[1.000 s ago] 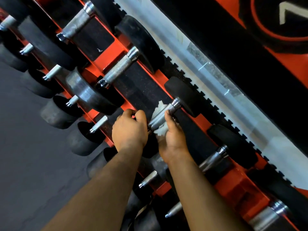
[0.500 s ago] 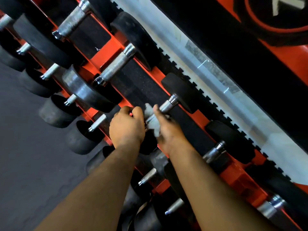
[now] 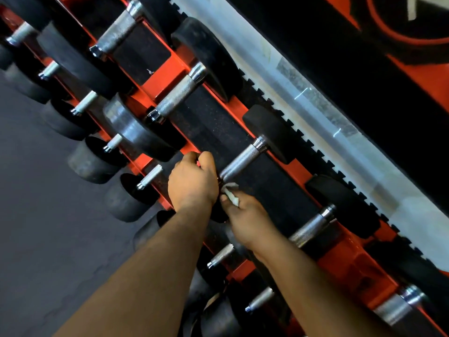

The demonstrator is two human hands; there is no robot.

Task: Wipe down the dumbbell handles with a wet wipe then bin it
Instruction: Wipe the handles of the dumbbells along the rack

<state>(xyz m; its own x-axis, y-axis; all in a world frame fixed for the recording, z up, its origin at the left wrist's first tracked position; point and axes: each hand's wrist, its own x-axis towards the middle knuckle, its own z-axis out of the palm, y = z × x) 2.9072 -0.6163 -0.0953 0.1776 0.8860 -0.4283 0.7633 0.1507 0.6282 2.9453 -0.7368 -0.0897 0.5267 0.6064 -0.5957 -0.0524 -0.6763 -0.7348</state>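
Head view, looking down along a rack [image 3: 170,71] painted red, tilting from upper left to lower right. Lying across its top shelf, several dumbbells with black rubber ends and knurled metal handles.

Left hand [image 3: 193,183] curling over the near end of the middle dumbbell [image 3: 267,132], fingers bending down around the rubber edge and gripping it, knuckles facing the camera. Near end of that dumbbell mostly hiding under this hand.

Right hand [image 3: 245,220] sitting just below and right of the left one, pinching a crumpled white wipe [image 3: 230,193] between thumb and fingers. Wipe bunching up small, lying just beside the near end of the handle [image 3: 243,161]; touching the metal or merely close, impossible to tell. Most of the handle showing bare and shiny above the wipe, running up to the far rubber end.

Neighbouring handle [image 3: 311,227] lying to the right of the right wrist, another handle [image 3: 177,98] lying further up the shelf, both uncovered.

Lower shelf [image 3: 150,161] holding smaller dumbbells with stubby handles, passing beneath both forearms.

Grey floor [image 3: 36,215] filling the left side; black and red wall [image 3: 364,81] with a pale strip at its base running along the right.
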